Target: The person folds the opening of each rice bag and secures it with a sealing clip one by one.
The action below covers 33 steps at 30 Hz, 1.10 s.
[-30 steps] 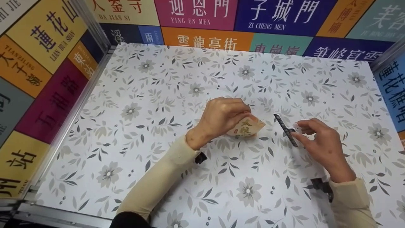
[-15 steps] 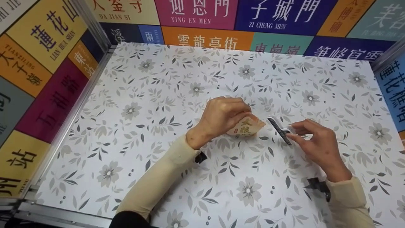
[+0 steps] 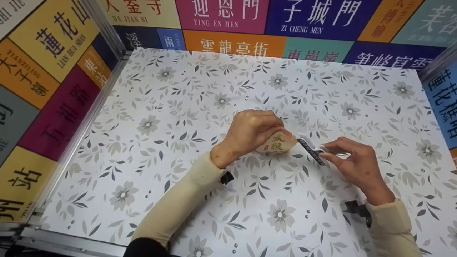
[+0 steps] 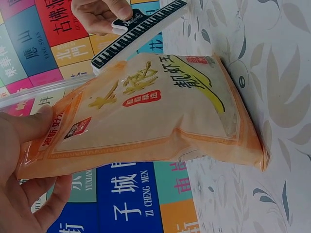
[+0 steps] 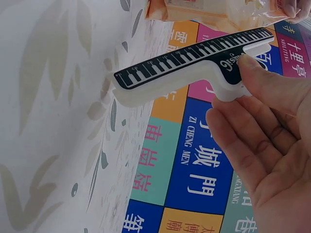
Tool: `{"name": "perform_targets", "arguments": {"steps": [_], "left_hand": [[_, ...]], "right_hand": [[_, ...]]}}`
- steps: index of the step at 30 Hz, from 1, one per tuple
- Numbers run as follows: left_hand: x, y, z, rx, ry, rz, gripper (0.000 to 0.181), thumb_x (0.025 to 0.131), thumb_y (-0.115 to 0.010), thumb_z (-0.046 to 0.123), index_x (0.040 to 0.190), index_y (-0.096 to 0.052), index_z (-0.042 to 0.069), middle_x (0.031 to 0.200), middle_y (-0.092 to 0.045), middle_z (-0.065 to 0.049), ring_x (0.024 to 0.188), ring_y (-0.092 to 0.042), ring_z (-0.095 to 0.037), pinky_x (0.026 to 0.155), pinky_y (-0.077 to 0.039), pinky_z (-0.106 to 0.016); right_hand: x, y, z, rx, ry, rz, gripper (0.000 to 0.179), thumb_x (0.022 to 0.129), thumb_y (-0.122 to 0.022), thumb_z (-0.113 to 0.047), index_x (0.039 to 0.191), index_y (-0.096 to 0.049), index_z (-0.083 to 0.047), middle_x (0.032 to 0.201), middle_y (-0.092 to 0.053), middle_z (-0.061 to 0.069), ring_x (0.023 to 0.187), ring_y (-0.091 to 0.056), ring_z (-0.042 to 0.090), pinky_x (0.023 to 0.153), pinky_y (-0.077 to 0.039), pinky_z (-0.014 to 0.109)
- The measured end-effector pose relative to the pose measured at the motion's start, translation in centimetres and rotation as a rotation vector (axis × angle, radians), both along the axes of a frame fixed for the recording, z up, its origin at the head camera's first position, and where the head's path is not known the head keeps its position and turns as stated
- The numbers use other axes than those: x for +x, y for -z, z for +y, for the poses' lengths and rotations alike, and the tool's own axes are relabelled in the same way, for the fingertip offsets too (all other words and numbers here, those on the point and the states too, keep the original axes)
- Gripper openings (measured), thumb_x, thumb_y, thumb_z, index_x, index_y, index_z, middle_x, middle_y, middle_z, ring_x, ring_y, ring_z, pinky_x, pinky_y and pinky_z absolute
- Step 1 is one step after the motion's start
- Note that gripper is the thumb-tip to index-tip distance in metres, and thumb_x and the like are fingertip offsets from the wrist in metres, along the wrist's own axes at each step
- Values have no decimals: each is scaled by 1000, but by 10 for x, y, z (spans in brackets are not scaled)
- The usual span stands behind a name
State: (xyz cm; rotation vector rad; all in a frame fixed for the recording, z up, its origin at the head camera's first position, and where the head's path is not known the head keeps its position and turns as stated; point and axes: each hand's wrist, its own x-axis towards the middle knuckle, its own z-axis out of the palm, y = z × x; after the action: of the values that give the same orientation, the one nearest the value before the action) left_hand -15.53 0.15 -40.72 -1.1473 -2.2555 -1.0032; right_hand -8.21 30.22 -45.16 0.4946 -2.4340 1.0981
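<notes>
My left hand [image 3: 250, 132] grips the top end of an orange plastic food bag [image 3: 278, 145], which stands on the table. In the left wrist view the bag [image 4: 160, 111] looks full, with gold characters and a red label on its front. Between thumb and fingers, my right hand [image 3: 358, 166] pinches the handle of a long white clip [image 3: 310, 151] with a black piano-key pattern. The right wrist view shows "Music" lettering on the handle of this clip [image 5: 194, 58]. Its far end lies close to the bag's right edge; whether they touch I cannot tell.
A white table [image 3: 200, 214] with grey flower print lies under both hands. Colourful panels [image 3: 221, 16] with large characters stand along the back and sides. A metal frame rail [image 3: 71, 241] runs along the near left edge.
My right hand has moved left with the clip, bringing it up to the bag's right side. The left hand and the bag have stayed in place.
</notes>
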Motion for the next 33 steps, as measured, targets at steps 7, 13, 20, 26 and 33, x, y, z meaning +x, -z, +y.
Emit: {"name": "perform_targets", "arguments": {"steps": [7, 13, 20, 26, 33], "left_hand": [[-1, 0, 0, -7, -4, 2, 15, 97, -74, 28, 95, -83, 16, 91, -81, 6, 81, -76, -9, 79, -60, -24], [-1, 1, 0, -10, 5, -6, 12, 97, -74, 24, 96, -82, 15, 94, -82, 4, 83, -77, -10, 80, -61, -23], [-1, 1, 0, -16, 5, -21, 11, 96, -75, 23, 98, -82, 15, 95, -82, 3, 83, -77, -11, 80, -61, -23], [0, 1, -1, -20, 3, -23, 11, 96, -74, 23, 98, -82, 15, 97, -82, 3, 84, -77, -11, 81, -61, -24], [0, 1, -1, -19, 5, -35, 12, 97, -73, 23, 99, -82, 15, 96, -82, 3, 84, -76, -11, 80, -60, -22]], "right_hand": [[-1, 2, 0, 22, -21, 9, 31, 63, -93, 12, 84, -81, -7, 79, -77, 11, 82, -64, -17, 75, -50, 1], [-3, 1, 2, 5, -51, 2, 31, 64, -92, 13, 86, -81, -5, 78, -77, 11, 82, -65, -15, 78, -51, 2], [-5, 1, 0, -9, -60, 8, 31, 63, -91, 16, 85, -81, -4, 78, -76, 13, 83, -65, -14, 76, -51, 2], [-9, 0, 1, 3, -72, 4, 31, 63, -90, 16, 85, -81, -4, 77, -76, 12, 83, -65, -14, 78, -49, 1], [-17, 1, 1, -36, -101, -30, 31, 62, -90, 17, 83, -81, -3, 76, -76, 12, 83, -67, -13, 80, -50, 3]]}}
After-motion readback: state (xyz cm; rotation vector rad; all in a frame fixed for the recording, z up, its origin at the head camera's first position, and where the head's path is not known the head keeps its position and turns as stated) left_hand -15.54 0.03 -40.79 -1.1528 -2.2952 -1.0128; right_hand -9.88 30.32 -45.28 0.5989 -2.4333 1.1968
